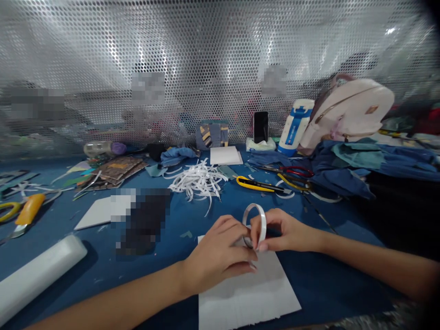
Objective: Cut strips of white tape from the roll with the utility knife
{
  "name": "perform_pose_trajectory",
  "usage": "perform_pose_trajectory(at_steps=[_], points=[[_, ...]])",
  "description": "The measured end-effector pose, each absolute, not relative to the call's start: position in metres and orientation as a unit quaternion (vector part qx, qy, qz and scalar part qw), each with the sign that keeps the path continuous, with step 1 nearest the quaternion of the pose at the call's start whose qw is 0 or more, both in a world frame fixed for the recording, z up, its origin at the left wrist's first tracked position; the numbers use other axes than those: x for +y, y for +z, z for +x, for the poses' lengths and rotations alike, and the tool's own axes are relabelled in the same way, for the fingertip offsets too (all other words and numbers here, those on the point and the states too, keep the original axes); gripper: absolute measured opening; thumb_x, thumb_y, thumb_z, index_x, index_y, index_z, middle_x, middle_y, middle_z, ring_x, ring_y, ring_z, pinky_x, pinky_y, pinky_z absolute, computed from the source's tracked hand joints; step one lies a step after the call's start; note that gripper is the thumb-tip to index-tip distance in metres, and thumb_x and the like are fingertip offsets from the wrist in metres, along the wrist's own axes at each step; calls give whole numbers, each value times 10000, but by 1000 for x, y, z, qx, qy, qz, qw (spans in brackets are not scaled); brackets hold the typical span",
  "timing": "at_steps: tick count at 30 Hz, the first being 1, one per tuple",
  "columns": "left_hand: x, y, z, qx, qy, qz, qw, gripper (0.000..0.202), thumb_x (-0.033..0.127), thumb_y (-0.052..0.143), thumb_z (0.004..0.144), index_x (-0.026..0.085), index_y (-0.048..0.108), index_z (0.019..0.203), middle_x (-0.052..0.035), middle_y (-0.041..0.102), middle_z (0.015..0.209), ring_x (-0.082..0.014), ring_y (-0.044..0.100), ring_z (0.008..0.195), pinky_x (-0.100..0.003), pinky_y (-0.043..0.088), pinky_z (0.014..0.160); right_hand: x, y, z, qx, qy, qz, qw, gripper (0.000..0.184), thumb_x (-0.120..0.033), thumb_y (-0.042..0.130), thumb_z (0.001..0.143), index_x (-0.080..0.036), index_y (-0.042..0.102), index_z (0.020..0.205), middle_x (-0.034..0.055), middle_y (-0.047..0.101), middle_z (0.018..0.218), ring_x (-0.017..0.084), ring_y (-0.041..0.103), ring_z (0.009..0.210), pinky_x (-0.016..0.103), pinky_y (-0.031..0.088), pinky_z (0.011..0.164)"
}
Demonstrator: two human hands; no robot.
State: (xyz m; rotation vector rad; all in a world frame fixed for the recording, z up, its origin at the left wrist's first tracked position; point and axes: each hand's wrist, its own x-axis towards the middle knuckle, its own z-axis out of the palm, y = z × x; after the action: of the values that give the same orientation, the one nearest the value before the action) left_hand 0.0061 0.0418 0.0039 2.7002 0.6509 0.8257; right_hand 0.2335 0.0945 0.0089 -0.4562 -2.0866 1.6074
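Observation:
A narrow white strip bent into a ring (255,217) stands upright between my two hands, just above a grey-white sheet (254,293) lying on the blue table (165,256). My left hand (218,254) rests on the sheet's far edge, its fingers curled and pinching the lower part of the ring. From the right, my right hand (285,231) pinches the ring with thumb and forefinger. Both forearms reach in from the near edge.
A heap of white strip offcuts (197,181) lies behind the hands. A yellow utility knife (254,184) and red-handled scissors (295,172) lie back right. An orange-handled cutter (27,211) and a white roll (37,275) are at left. A backpack (350,112), bottle (295,126) and phone (261,127) stand against the perforated wall.

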Motion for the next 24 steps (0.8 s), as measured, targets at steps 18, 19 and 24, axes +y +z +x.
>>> perform_pose_trajectory(at_steps=[18, 19, 24], points=[[35, 8, 5, 249, 300, 917, 87, 257, 428, 566, 993, 213, 695, 938, -11, 591, 861, -151, 518, 809, -305, 369, 785, 101, 0, 234, -760, 531, -255, 275, 305, -424, 506, 1014, -177, 684, 1004, 63, 734, 943, 132, 651, 726, 228, 519, 643], [35, 8, 5, 250, 294, 918, 87, 244, 428, 581, 984, 216, 695, 949, -12, 599, 874, -154, 524, 822, -306, 375, 795, 101, 0, 233, -751, 539, -257, 282, 305, -428, 518, 1008, -177, 691, 996, 66, 734, 953, 137, 652, 743, 228, 516, 636], [37, 6, 6, 261, 268, 923, 92, 197, 401, 627, 966, 223, 690, 1024, -20, 617, 928, -162, 544, 868, -311, 400, 841, 103, 0, 232, -707, 567, -258, 335, 226, -385, 635, 947, -175, 717, 938, 65, 749, 871, 153, 670, 746, 222, 464, 566]])
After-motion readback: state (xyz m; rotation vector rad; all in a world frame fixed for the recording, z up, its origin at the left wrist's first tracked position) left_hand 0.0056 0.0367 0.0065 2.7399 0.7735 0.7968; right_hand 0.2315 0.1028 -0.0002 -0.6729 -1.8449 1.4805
